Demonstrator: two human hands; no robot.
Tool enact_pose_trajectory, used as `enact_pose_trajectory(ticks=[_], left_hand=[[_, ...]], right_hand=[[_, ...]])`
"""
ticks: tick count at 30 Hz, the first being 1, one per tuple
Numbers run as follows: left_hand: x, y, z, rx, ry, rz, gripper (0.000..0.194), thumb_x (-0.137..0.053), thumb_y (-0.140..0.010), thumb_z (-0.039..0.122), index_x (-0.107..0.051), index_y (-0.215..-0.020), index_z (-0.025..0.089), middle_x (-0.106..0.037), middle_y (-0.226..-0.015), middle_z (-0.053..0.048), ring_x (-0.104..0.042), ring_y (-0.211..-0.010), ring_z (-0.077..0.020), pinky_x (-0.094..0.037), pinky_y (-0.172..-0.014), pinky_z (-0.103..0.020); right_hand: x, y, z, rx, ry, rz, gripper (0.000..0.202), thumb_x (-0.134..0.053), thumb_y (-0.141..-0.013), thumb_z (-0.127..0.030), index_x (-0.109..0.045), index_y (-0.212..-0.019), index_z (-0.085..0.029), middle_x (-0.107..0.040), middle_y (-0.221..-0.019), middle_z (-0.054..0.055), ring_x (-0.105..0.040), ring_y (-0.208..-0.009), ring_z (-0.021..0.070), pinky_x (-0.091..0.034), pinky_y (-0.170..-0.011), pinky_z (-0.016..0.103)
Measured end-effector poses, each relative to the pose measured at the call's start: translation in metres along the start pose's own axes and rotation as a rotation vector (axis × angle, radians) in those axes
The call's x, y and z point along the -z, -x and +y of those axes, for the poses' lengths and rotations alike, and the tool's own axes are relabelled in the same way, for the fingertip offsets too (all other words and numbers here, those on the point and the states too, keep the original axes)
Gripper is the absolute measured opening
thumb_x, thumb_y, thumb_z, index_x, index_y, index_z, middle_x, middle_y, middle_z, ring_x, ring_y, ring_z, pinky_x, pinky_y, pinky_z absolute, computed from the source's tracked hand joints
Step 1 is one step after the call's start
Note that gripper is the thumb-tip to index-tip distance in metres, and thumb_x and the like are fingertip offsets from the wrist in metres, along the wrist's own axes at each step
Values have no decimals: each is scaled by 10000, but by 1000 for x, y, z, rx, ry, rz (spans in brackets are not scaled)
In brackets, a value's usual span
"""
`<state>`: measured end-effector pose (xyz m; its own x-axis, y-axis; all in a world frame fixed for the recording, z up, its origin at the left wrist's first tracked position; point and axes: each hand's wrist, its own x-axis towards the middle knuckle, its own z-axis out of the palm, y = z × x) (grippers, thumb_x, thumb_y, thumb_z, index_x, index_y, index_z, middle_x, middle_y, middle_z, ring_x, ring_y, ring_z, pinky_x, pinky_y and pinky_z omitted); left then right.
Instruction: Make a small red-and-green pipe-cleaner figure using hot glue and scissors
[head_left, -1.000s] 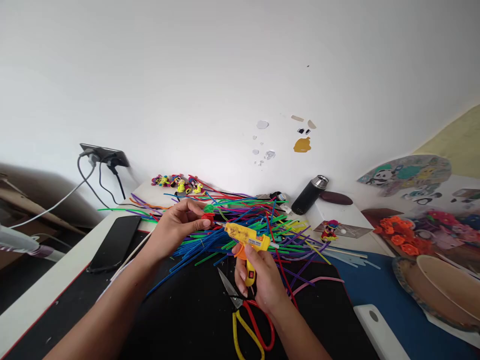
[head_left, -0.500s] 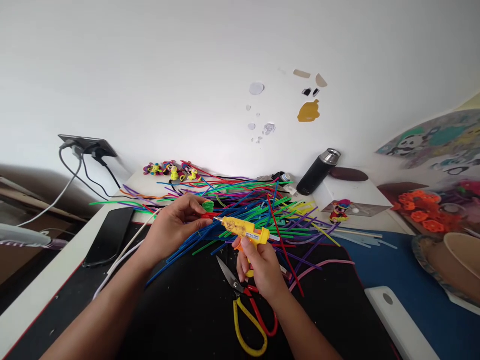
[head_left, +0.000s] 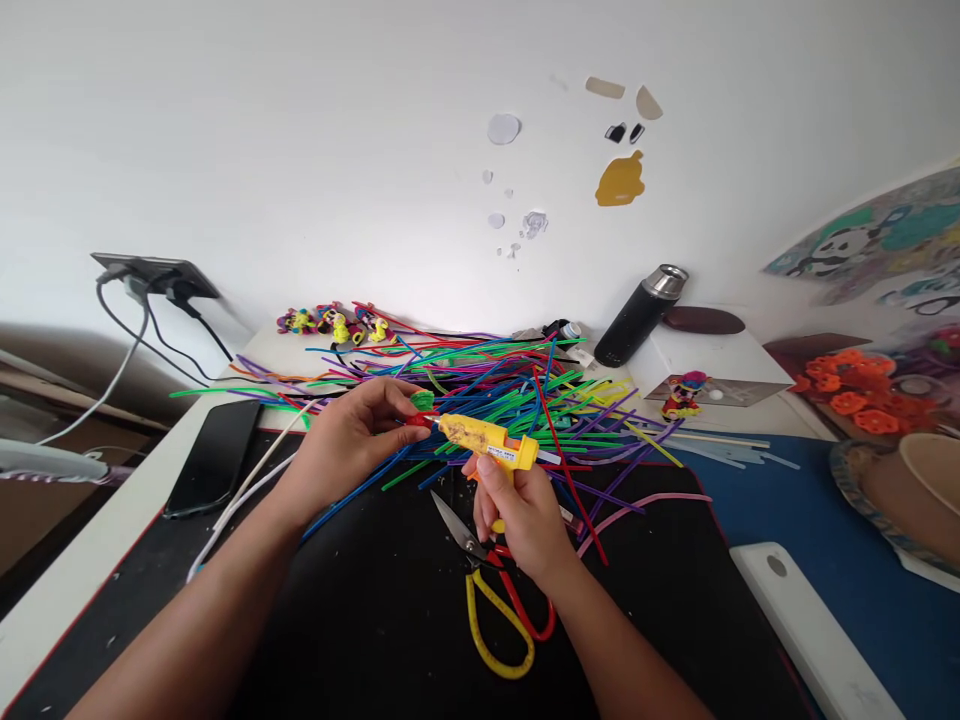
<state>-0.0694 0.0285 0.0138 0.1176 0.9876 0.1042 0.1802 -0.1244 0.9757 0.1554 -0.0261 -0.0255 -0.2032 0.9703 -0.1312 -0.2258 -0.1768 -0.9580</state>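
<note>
My right hand [head_left: 517,508] grips a yellow hot glue gun [head_left: 480,437] by its handle, with a glue stick poking out of the back. Its nozzle points left and meets a small red and green pipe-cleaner piece [head_left: 422,402]. That piece is pinched between the thumb and fingers of my left hand [head_left: 360,440], which partly hide it. Whether glue is coming out is too small to tell. Scissors [head_left: 487,590] with one yellow and one red handle lie on the black mat [head_left: 360,620], just below my right hand.
Loose pipe cleaners [head_left: 510,400] in many colours heap behind my hands. Several small figures [head_left: 337,323] lie at the back left; another figure [head_left: 684,396] stands by a white box [head_left: 742,370]. A black flask [head_left: 641,318] leans at the back right, and a phone [head_left: 214,458] lies left.
The nozzle has come closer to the red part of the piece and now meets it. The view has tilted down slightly, and both hands keep their holds.
</note>
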Motion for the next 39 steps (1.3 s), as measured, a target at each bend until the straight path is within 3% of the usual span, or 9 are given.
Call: enact_pose_trajectory(ticks=[10, 16, 20, 39], left_hand=[[-1, 0, 3, 17, 56, -7, 350, -976, -739, 385, -695, -848, 206, -719, -1015, -27, -743, -851, -195, -634, -797, -322], [0, 2, 5, -53, -171, 8, 298, -919, -780, 407, -699, -839, 215, -767, -1150, -78, -764, -820, -221, -640, -797, -370], [0, 4, 8, -118, -297, 23, 255, -898, -800, 419, -727, -822, 231, -799, -1134, -82, -753, -799, -230, -642, -784, -376], [0, 4, 10, -130, -338, 5, 341, -880, -822, 515, -697, -824, 227, -796, -1067, -78, -755, -769, -235, -613, -715, -355]], right_hand=[[3, 2, 3, 39, 48, -17, 634, -645, -992, -778, -736, -970, -151, -505, -456, -69, -506, -379, 116, -371, -446, 242], [3, 3, 2, 32, 116, -1, 651, -631, -976, -815, -695, -853, -179, -500, -445, -56, -497, -384, 123, -382, -453, 255], [4, 3, 2, 44, 162, 7, 661, -606, -982, -829, -668, -780, -204, -503, -440, -42, -507, -397, 132, -374, -449, 260], [6, 5, 2, 101, 292, 34, 677, -555, -1017, -815, -578, -669, -235, -502, -414, -28, -499, -378, 136, -388, -450, 272]])
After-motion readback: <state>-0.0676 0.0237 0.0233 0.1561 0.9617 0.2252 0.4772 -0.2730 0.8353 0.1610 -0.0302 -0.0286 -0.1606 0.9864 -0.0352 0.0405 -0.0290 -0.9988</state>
